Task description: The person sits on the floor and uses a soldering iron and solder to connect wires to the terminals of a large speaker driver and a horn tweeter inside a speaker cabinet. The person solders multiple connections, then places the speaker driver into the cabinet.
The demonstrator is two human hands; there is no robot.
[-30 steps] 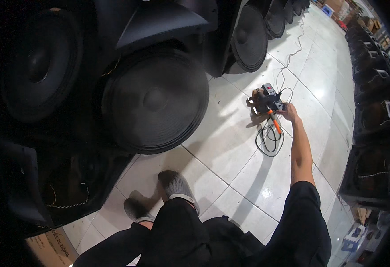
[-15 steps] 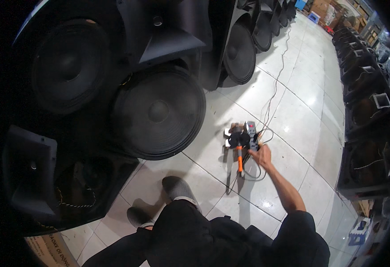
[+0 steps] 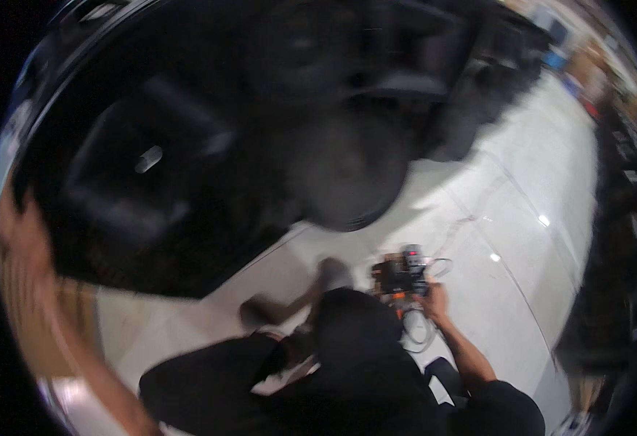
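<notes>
My left hand [image 3: 24,236], smeared by motion, is at the far left beside the dark edge of a speaker cabinet. A brown cardboard box [image 3: 78,320] stands just behind that forearm. I cannot make out its fingers or whether it touches the cabinet. On the right, my right hand [image 3: 435,299] is closed at the side of a grey power strip [image 3: 412,259] with a red light. Bunched against the strip are dark tools [image 3: 387,276], one with an orange handle [image 3: 398,298], and a looped grey cable [image 3: 418,336]. Blur hides their exact kinds.
Large black speaker cabinets fill the upper left, with a horn [image 3: 140,163] and a round woofer [image 3: 347,171]. Another row of black cabinets [image 3: 623,254] lines the right side. Pale floor tiles [image 3: 507,218] run between them. My feet [image 3: 333,274] stand near the left cabinets.
My left arm has come into view at the far left. The view has swung, so the speakers appear farther right. My right hand stays at the power strip and tools.
</notes>
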